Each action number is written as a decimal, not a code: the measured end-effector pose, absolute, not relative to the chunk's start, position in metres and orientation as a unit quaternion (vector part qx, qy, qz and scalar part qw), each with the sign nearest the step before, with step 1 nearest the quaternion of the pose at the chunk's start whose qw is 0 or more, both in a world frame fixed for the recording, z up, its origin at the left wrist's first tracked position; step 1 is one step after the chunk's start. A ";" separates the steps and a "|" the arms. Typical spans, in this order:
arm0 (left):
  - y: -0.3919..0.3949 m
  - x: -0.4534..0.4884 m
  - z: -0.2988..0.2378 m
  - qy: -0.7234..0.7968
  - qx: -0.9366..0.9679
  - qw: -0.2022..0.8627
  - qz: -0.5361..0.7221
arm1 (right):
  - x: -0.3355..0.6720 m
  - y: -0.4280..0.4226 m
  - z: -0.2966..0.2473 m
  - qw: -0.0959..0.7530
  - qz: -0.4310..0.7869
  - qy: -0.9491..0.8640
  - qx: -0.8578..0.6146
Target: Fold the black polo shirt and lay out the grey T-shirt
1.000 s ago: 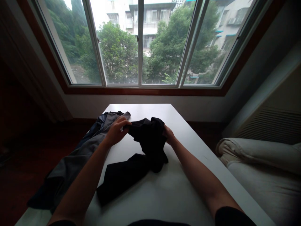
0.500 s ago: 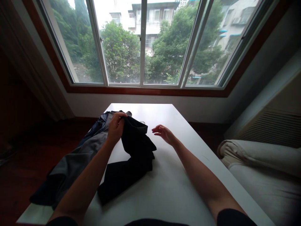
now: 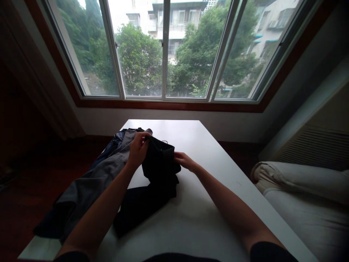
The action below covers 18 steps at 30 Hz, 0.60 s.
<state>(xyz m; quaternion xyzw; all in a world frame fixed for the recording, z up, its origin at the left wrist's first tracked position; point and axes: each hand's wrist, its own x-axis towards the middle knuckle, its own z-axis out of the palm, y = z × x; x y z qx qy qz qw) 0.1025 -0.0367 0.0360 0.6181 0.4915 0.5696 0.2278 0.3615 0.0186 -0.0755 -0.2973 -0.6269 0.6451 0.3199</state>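
Black trousers (image 3: 159,171) are partly lifted over the white table, their waistband opening facing up and a thin cord loop showing at its far edge. My left hand (image 3: 138,147) is closed on the left end of the waistband. At the opposite end, my right hand (image 3: 185,161) has its fingers on the waistband's edge, with the thumb side towards me and some fingertips hidden by the cloth. The legs of the trousers lie bunched and bent towards the near left on the tabletop.
A pile of grey and dark blue clothes (image 3: 92,182) lies along the left side of the white table (image 3: 207,218) and hangs over its edge. To the right stands a pale padded seat (image 3: 302,203). Beyond the table is a wide window (image 3: 163,98).
My right hand has moved left from open air onto the waistband. The waistband is now spread wider between both hands, and my left hand has shifted slightly right.
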 end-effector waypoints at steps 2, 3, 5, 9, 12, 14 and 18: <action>-0.032 0.100 0.032 0.485 0.609 0.252 0.575 | 0.362 0.019 -0.068 0.367 0.655 -0.576 -0.325; -0.030 0.099 0.030 0.481 0.606 0.262 0.576 | 0.363 0.019 -0.064 0.386 0.662 -0.547 -0.337; -0.025 0.097 0.024 0.480 0.610 0.283 0.564 | 0.365 0.019 -0.057 0.422 0.677 -0.490 -0.351; -0.018 0.097 0.007 0.502 0.626 0.343 0.488 | 0.368 0.019 -0.043 0.475 0.696 -0.405 -0.353; -0.016 0.099 -0.009 0.530 0.618 0.386 0.433 | 0.370 0.017 -0.030 0.514 0.683 -0.385 -0.348; -0.015 0.100 -0.017 0.536 0.614 0.409 0.411 | 0.373 0.017 -0.021 0.535 0.670 -0.390 -0.335; -0.016 0.100 -0.028 0.506 0.637 0.457 0.360 | 0.384 0.020 -0.005 0.561 0.659 -0.408 -0.293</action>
